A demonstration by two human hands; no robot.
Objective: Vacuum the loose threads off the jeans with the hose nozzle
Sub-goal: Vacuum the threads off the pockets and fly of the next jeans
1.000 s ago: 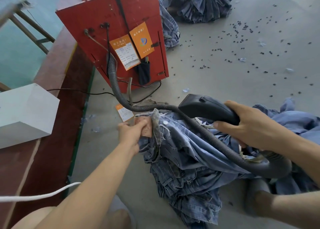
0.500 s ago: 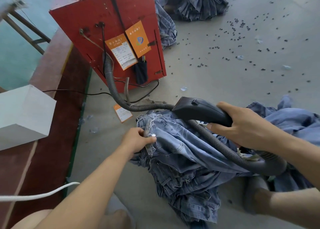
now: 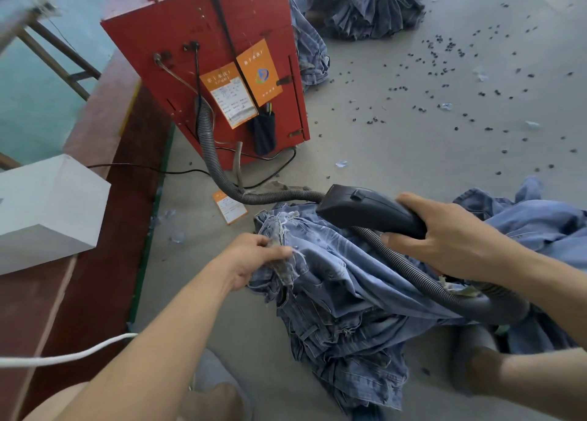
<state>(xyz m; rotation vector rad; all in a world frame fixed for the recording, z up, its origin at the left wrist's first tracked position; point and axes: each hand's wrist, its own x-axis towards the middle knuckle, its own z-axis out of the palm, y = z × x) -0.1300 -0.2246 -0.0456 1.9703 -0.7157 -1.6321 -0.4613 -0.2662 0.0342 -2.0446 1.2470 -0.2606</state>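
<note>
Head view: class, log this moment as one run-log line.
left hand grips blue denim jeans | right hand holds black plastic hose nozzle above jeans

Frayed blue denim jeans [image 3: 343, 280], matt black plastic nozzle [image 3: 365, 210], ribbed grey hose [image 3: 409, 271], red-painted cabinet [image 3: 197, 39].

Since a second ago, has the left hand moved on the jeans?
Yes. The left hand slid toward the person, away from the red machine, now pinching the jeans lower down.
</note>
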